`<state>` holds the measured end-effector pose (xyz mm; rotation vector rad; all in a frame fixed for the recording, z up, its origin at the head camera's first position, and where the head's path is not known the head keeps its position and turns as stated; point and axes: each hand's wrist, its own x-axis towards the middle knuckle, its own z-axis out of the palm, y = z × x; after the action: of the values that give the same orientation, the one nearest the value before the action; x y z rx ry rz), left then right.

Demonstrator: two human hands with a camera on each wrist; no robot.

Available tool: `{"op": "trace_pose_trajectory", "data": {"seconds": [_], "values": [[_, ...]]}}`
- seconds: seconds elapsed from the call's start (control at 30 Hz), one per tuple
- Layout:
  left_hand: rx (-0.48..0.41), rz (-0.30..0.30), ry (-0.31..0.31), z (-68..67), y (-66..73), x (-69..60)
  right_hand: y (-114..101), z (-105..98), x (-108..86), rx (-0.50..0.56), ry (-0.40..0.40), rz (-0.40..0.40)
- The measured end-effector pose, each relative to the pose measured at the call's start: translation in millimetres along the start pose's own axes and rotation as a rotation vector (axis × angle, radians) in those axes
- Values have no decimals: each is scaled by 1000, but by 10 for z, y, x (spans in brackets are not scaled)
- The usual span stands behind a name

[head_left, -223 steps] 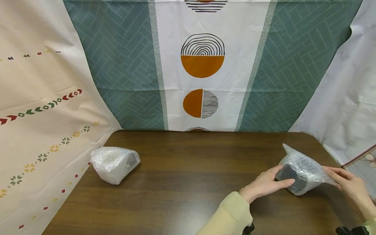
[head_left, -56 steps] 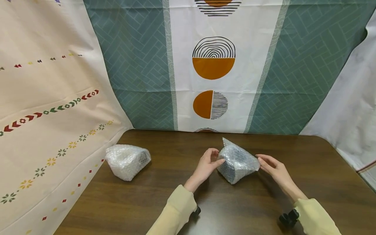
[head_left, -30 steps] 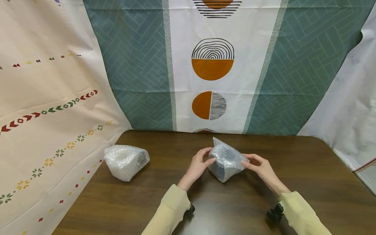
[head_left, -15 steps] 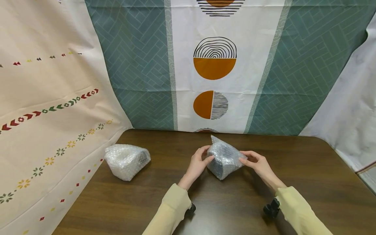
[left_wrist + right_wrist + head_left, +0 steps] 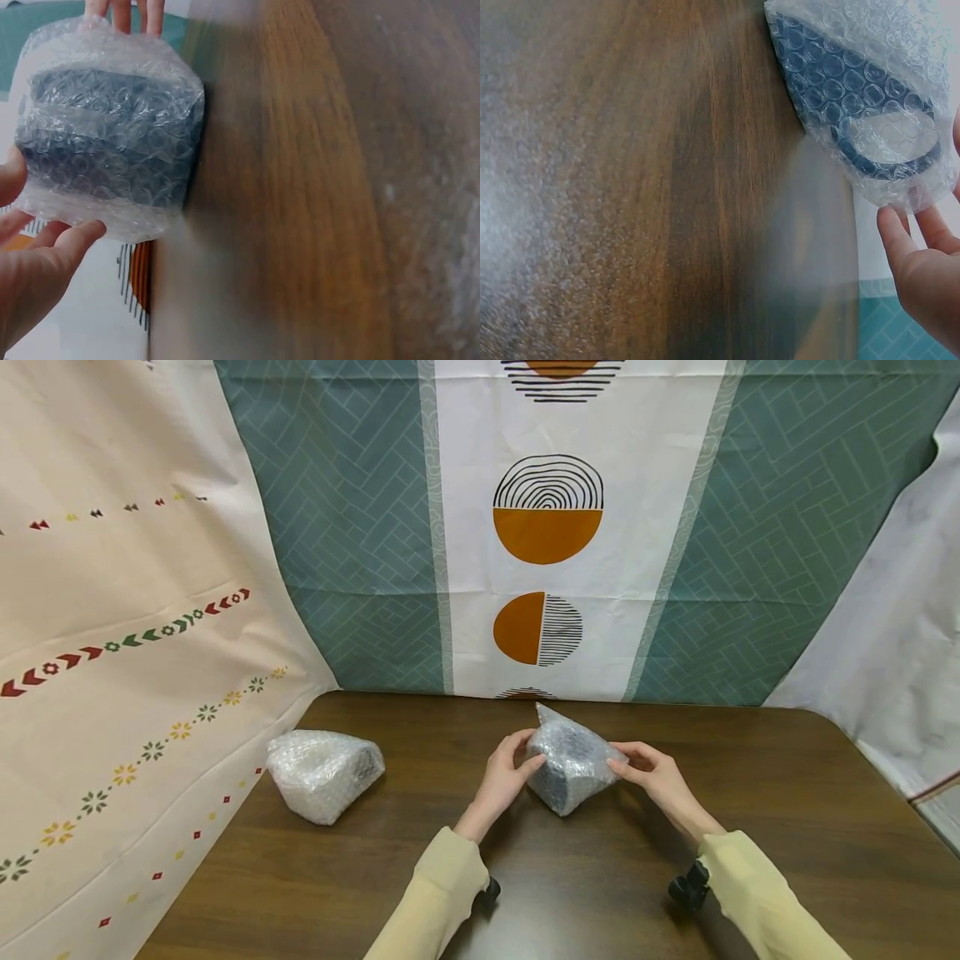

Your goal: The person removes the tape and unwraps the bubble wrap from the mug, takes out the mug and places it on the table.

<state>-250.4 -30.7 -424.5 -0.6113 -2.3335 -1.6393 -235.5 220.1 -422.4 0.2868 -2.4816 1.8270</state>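
A bubble-wrapped package (image 5: 570, 760) is between both hands near the middle of the table. Through the clear wrap, a dark blue object shows in the left wrist view (image 5: 112, 139); in the right wrist view a dark rounded loop (image 5: 889, 171) is visible at one end of it. My left hand (image 5: 498, 783) grips the package's left side, thumb in front and fingers behind. At the right, my right hand (image 5: 663, 781) pinches the pointed end of the wrap between thumb and fingers. A pointed flap of wrap sticks up at the top.
Another bubble-wrapped package (image 5: 318, 772) lies at the left of the brown wooden table (image 5: 600, 893). Patterned cloth (image 5: 352, 568) hangs behind the table, with cream cloth (image 5: 150, 652) at the left and pale cloth (image 5: 907, 627) at the right.
The package has come from the table's right side to the middle, carried by both hands. Over the last second it shifts only slightly left and back. The other package stays put.
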Motion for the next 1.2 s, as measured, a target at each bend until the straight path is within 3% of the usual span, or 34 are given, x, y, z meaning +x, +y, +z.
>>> {"op": "trace_pose_trajectory", "data": {"seconds": [0.17, 0.43, 0.77, 1.2], "values": [[-5, 16, 4, -7, 25, -1, -6, 0, -4, -4, 1, -7], [-29, -20, 15, 0, 12, -21, -28, -60, 18, -80, -47, -8], [-35, -25, 14, -10, 24, -18, -162, -158, 60, -190, -41, -152], [-69, -35, 29, 2, 22, -39, -393, 31, 171, -32, -209, -237]]}}
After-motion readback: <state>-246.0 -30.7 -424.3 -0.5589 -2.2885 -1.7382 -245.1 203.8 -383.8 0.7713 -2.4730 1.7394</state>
